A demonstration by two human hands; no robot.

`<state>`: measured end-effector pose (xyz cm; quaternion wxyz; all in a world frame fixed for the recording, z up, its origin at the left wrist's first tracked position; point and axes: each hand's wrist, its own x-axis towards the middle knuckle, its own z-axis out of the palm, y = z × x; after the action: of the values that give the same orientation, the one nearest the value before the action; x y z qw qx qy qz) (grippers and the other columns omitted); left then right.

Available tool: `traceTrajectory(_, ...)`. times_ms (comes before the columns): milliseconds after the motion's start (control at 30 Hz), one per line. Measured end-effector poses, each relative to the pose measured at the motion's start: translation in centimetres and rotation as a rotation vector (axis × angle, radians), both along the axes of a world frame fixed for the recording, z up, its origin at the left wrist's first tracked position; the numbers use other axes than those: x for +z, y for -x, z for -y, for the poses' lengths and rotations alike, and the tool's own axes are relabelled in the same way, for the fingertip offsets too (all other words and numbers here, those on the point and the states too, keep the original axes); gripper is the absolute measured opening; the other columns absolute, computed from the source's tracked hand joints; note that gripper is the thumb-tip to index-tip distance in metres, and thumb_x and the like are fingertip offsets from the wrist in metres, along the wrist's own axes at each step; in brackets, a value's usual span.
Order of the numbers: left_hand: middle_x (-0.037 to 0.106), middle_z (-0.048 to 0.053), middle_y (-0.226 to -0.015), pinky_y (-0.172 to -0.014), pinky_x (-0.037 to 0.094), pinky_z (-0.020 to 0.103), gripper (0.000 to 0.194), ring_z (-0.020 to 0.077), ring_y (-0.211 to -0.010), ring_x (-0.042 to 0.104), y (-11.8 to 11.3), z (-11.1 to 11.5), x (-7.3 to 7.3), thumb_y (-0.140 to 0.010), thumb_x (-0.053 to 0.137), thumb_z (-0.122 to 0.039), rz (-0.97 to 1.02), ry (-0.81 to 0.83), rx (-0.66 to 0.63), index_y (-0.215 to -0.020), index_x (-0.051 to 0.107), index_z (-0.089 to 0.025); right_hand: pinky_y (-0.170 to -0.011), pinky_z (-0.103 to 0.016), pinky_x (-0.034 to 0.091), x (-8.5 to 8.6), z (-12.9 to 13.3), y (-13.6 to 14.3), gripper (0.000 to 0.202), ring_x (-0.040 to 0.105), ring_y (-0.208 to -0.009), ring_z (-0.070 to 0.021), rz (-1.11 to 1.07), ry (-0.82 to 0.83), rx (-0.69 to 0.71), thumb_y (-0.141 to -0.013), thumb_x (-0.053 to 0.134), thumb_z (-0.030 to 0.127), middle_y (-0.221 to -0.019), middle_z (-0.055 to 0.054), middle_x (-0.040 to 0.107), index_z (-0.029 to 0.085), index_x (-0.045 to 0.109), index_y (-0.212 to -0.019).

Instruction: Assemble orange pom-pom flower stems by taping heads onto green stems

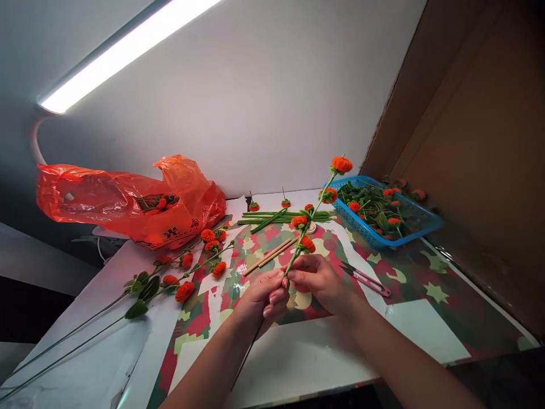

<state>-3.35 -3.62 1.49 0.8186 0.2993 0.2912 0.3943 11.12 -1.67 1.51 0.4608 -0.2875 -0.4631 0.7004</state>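
Above the front half of the worktop (323,346), roughly midway between its left and right edges, I hold an orange pumpkin spray (310,215) tilted up and to the right. My left hand (263,295) is closed around the lower stem, its thin tail (246,360) dropping toward the front edge; my right hand (318,282) pinches just above, thumb against finger, below the lowest orange head. If I grip the fuzzy stem too hard or twist unevenly, I think the wrapping could slip or the wire kink. Swinging the top right might catch it on the blue basket (384,244) near the far right corner, which sits by the cardboard panel (472,147). The pink-handled snips (368,280) lie beyond my right wrist, where a careless sweep could knock them. Leftward, two finished-looking sprays (184,291) stretch toward the left edge, with the red plastic bag (128,227) behind them, while wooden sticks (271,257) and green stems (266,217) lie ahead. My easiest room to move seems to be straight back, over the front edge.
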Motion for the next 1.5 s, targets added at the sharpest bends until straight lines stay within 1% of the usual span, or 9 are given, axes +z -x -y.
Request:
traceTrajectory(267,0.058,0.000,-0.059,-0.045,0.039,0.017,0.018,0.0068,-0.048,0.049,-0.7,1.1,-0.1,-0.078,0.062,-0.034,-0.756,-0.625,0.490,-0.074,0.065,-0.016,-0.055,-0.023,0.040,0.5,0.2,0.7,0.020,0.050,-0.059,-0.0098,0.081,0.096,-0.306,-0.059,0.076,0.030,-0.063,0.001,0.058,0.016,0.064,-0.065)
traceTrajectory(400,0.052,-0.003,-0.050,-0.038,0.031,0.015,0.020,0.0039,-0.039,0.041,-0.5,0.8,0.0,-0.074,0.065,-0.033,-0.529,-0.403,0.438,-0.067,0.060,-0.015,-0.055,-0.024,0.041,0.1,0.1,0.9,0.020,0.050,-0.059,-0.0099,0.056,0.111,-0.262,-0.058,0.078,0.030,-0.062,0.001,0.059,0.016,0.065,-0.064)
traceTrajectory(533,0.038,-0.009,-0.041,-0.030,0.015,0.011,0.024,-0.0015,-0.030,0.020,-0.3,0.1,-0.1,-0.065,0.071,-0.031,-0.040,-0.003,0.206,-0.063,0.054,-0.014,-0.056,-0.024,0.040,-0.6,0.1,1.0,0.022,0.051,-0.059,-0.0096,-0.102,0.174,-0.095,-0.058,0.079,0.031,-0.060,0.002,0.059,0.017,0.068,-0.071)
traceTrajectory(667,0.032,-0.011,-0.042,-0.029,0.015,0.010,0.024,-0.0023,-0.029,0.015,-0.2,0.1,-0.4,-0.064,0.071,-0.029,0.176,0.119,0.024,-0.065,0.054,-0.013,-0.058,-0.023,0.039,-0.8,0.1,0.7,0.023,0.051,-0.060,-0.0093,-0.110,0.117,0.072,-0.064,0.075,0.036,-0.061,0.000,0.061,0.014,0.066,-0.067)
traceTrajectory(767,0.037,-0.009,-0.043,-0.030,0.020,0.011,0.026,-0.0008,-0.030,0.023,-0.5,0.3,-0.5,-0.068,0.070,-0.035,0.043,0.051,0.051,-0.066,0.054,-0.014,-0.054,-0.022,0.036,-0.5,0.0,0.5,0.024,0.046,-0.053,-0.0076,-0.060,0.078,-0.020,-0.064,0.076,0.036,-0.056,0.002,0.055,0.015,0.063,-0.062)
traceTrajectory(1000,0.058,-0.001,-0.055,-0.039,0.033,0.018,0.018,0.0061,-0.040,0.045,-0.9,1.1,-0.2,-0.073,0.067,-0.033,-0.611,-0.469,0.461,-0.072,0.065,-0.015,-0.053,-0.022,0.036,-0.2,-0.5,0.2,0.026,0.042,-0.056,-0.0084,0.050,0.037,-0.272,-0.064,0.075,0.037,-0.060,0.001,0.051,0.015,0.061,-0.062)
traceTrajectory(1300,0.035,-0.010,-0.043,-0.031,0.015,0.010,0.027,-0.0023,-0.030,0.016,-1.0,0.5,-1.0,-0.066,0.073,-0.034,0.159,0.035,0.097,-0.068,0.055,-0.013,-0.055,-0.021,0.038,-0.8,0.1,0.9,0.029,0.047,-0.055,-0.0076,-0.211,0.224,-0.049,-0.059,0.080,0.038,-0.054,0.003,0.052,0.016,0.063,-0.064)
traceTrajectory(1400,0.039,-0.009,-0.044,-0.033,0.023,0.011,0.029,-0.0006,-0.031,0.026,-1.4,0.7,-1.4,-0.067,0.072,-0.037,0.133,0.035,0.053,-0.069,0.055,-0.014,-0.053,-0.021,0.038,-1.1,0.1,0.9,0.030,0.048,-0.054,-0.0080,-0.227,0.207,-0.019,-0.059,0.079,0.041,-0.054,0.003,0.052,0.016,0.064,-0.068)
traceTrajectory(1500,0.052,-0.002,-0.052,-0.045,0.040,0.017,0.027,0.0063,-0.044,0.047,-1.3,0.8,-1.1,-0.070,0.070,-0.037,-0.177,-0.171,0.170,-0.066,0.058,-0.014,-0.045,-0.020,0.033,-1.0,-0.2,0.5,0.030,0.043,-0.049,-0.0070,-0.162,0.173,0.001,-0.062,0.077,0.042,-0.055,0.004,0.049,0.016,0.063,-0.067)
